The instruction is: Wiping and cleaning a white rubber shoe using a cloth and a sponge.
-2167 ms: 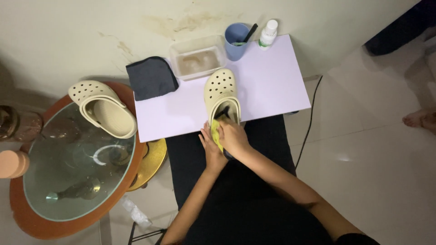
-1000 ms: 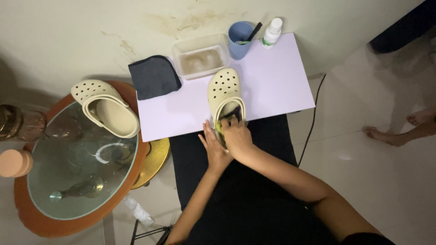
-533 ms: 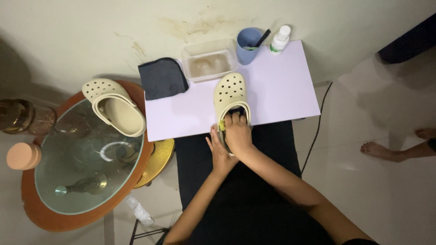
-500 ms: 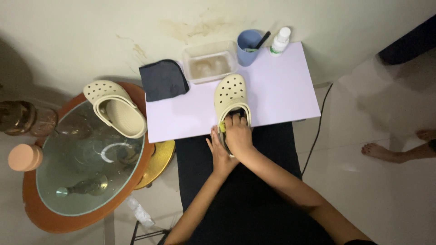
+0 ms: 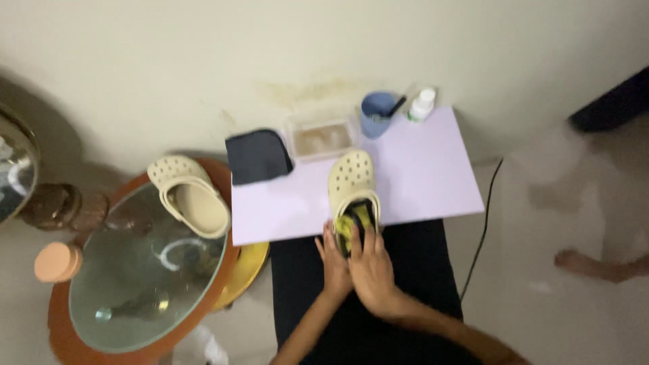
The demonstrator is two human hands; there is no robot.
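Cream foam clog (image 5: 351,186) lies on the pale lilac board (image 5: 433,176), its long axis running straight away from the person — perforated toe toward the wall, open heel at the board's near edge. Both hands meet at that heel: the right hand (image 5: 372,270) lies flat, fingers extended over a yellow-green cloth (image 5: 349,223) tucked in the opening, while the left hand (image 5: 333,260) rests just beside it at the heel's left side; whether its fingers grip anything cannot be told. Of the 2, the right sits nearer the opening. A 2nd clog (image 5: 189,196) rests well apart on a round glass table (image 5: 135,284).
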